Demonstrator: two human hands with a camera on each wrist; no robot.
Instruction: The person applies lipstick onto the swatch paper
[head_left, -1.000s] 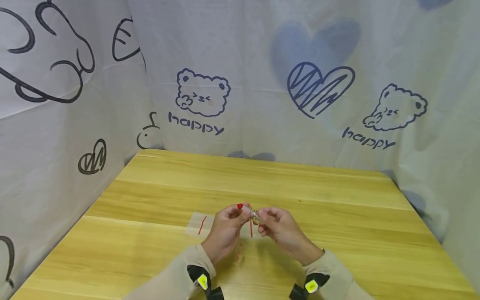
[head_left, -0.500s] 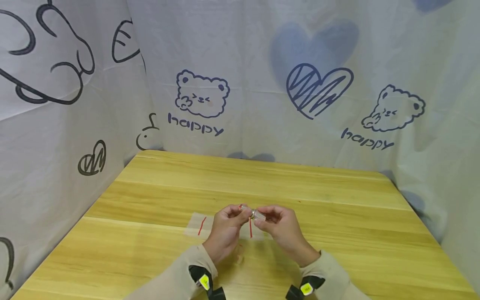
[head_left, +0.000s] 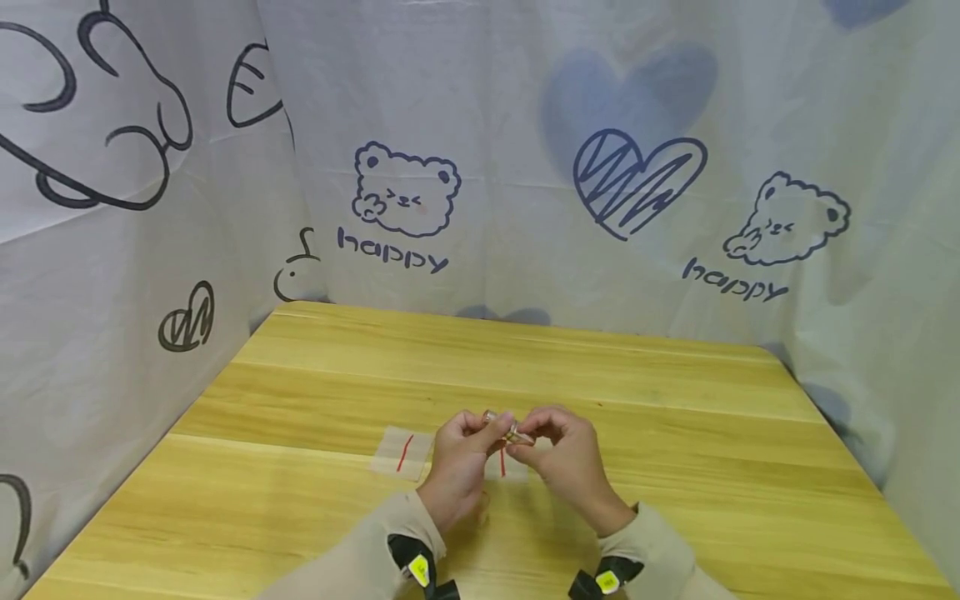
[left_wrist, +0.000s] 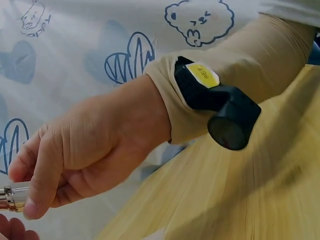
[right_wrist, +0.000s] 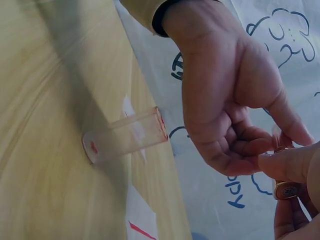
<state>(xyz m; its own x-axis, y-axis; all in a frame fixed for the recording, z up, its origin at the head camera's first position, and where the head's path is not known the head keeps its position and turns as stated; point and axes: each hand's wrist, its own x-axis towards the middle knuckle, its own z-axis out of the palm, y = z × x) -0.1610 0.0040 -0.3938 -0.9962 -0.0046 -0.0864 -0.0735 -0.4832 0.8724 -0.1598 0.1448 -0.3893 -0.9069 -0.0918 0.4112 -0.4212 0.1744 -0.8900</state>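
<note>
A small lipstick [head_left: 517,434] with a clear body and a gold band is held in the air by both hands. My left hand [head_left: 456,468] pinches one end between thumb and fingers. Its other end is pinched by my right hand [head_left: 573,462]. The left wrist view shows the clear and gold lipstick [left_wrist: 16,195] in the right hand's [left_wrist: 95,140] fingertips. Its gold part [right_wrist: 287,190] also shows in the right wrist view, beside the left hand [right_wrist: 225,95]. No red tip is visible on it now. A clear, red-smeared cap [right_wrist: 125,136] stands on the table.
Pale paper [head_left: 386,450] with a red stroke lies left of the hands on the wooden table [head_left: 300,492]. Another pale piece with a red line [head_left: 503,465] lies beneath the hands. A printed white curtain [head_left: 517,250] surrounds the table's back and sides.
The lipstick's red tip stuck out a second ago, was lower half a second ago and is now out of sight. Both hands stay on the lipstick, with their fingers shifted slightly.
</note>
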